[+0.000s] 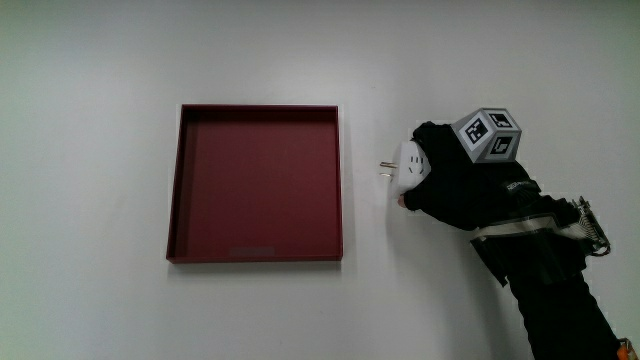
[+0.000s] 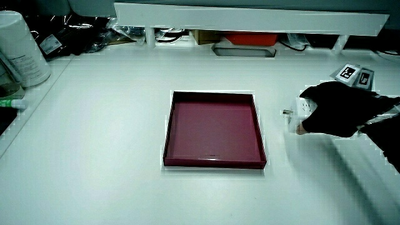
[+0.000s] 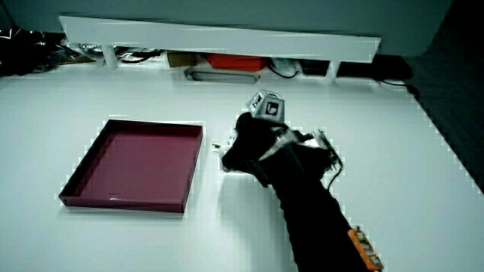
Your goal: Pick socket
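Note:
A small white socket adapter (image 1: pixel 410 166) with metal prongs sticking out toward the tray lies on the white table beside the dark red tray (image 1: pixel 186 180). The gloved hand (image 1: pixel 440 180) sits over the socket with its fingers curled around the white body. In a side view the socket (image 2: pixel 302 109) peeks out from under the hand (image 2: pixel 334 112), prongs pointing at the tray (image 2: pixel 215 164). In a side view the hand (image 3: pixel 249 143) covers nearly all of the socket, and only its prong end (image 3: pixel 219 147) shows beside the tray (image 3: pixel 121 202).
The tray holds nothing. A low white partition (image 2: pixel 250 15) runs along the table's edge farthest from the person, with cables and boxes under it. A white cylindrical container (image 2: pixel 22 50) stands near a table corner.

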Demonstrator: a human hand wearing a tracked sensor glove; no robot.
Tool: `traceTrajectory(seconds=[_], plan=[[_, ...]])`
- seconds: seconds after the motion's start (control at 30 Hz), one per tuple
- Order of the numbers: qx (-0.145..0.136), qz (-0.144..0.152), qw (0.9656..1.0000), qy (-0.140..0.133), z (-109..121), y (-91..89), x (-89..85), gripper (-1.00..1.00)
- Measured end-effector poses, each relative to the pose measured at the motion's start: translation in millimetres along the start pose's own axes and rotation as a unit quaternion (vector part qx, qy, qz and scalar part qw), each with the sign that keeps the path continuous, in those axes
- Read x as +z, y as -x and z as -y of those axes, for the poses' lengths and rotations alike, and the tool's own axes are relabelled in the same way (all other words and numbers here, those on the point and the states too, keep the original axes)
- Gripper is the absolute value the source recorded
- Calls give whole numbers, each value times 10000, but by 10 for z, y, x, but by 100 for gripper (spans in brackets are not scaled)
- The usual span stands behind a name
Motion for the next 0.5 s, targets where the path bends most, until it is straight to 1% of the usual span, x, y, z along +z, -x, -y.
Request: traceTrajectory(seconds=[0.07,0.1,0.17,0.2,0.27,0.3,0.33,0.37,0.4,0.5], plan=[[71,-76,9999,-71,19,7,10,24],[93,-135,9999,-47,11,-2,0,29],[133,-149,9998,-99,11,1,4,38],[148,-197,9997,-56,7,0,4,43],[130,-193,9996,-162,-7,-18,1,52],[157,-256,9995,-133,-12,-33,-5,57],[142,-260,9993,-224,-18,-60,-14,62],[237,-329,9988,-271,15,-45,6,67],[204,-360,9987,-307,-4,-70,-6,71],[292,-309,9980,-463,15,-43,6,86]])
